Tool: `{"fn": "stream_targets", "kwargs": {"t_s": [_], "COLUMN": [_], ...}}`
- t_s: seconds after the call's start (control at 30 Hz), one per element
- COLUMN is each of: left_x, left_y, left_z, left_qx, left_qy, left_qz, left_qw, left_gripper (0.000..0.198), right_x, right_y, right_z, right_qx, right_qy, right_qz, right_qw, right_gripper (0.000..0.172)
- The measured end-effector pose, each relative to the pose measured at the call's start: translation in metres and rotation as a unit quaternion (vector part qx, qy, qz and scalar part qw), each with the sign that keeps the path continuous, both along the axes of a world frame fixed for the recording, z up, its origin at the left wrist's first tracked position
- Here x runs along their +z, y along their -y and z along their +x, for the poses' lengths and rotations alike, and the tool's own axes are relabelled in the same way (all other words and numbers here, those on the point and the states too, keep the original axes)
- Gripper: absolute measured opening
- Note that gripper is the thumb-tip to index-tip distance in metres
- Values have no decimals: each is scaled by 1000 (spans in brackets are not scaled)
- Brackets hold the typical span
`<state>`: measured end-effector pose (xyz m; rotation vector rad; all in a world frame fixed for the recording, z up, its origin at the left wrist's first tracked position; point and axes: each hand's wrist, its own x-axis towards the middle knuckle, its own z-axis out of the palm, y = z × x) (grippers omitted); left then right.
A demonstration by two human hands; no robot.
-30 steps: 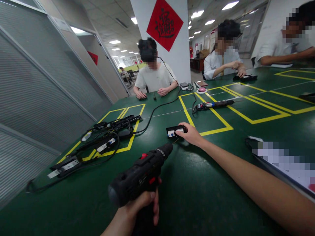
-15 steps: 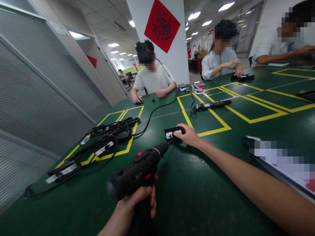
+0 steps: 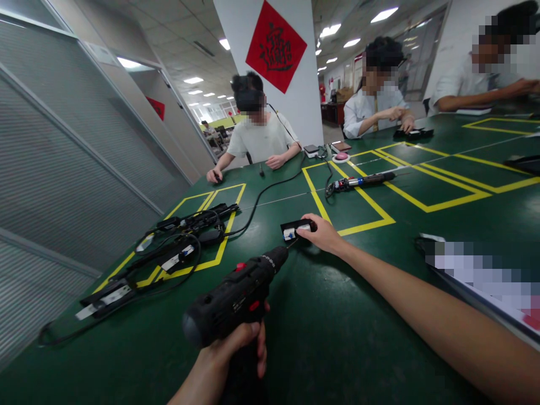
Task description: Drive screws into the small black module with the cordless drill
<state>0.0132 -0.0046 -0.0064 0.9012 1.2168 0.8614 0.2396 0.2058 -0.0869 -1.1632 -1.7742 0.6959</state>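
Note:
My left hand [image 3: 236,349] is closed round the grip of a black cordless drill [image 3: 234,295] with red buttons. Its bit points at a small black box with a white label [image 3: 295,229] on the green table [image 3: 337,337]. My right hand [image 3: 323,232] reaches across and holds that box by its right end, fingers curled on it. The drill's tip sits right at the box's near edge.
Several black power adapters with tangled cables [image 3: 177,247] lie at the left inside yellow tape lines. A second tool [image 3: 360,180] lies farther back. A flat dark item [image 3: 476,270] sits at the right. Three people sit at the far side.
The view has drifted slightly; the drill tip has come a little closer to the box. The person opposite has moved one hand out to the left.

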Motion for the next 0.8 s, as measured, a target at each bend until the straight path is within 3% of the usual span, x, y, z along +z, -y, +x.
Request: {"fn": "stream_targets", "kwargs": {"t_s": [0.8], "left_x": [1], "left_y": [-2], "left_z": [-1], "left_qx": [-10], "left_qy": [-18], "left_qz": [-7], "left_qw": [1000], "left_gripper": [28], "right_x": [2], "right_y": [1], "right_z": [0], "right_qx": [-1], "right_qy": [1], "right_qz": [-7], "right_qw": [1000], "right_gripper": [41]}}
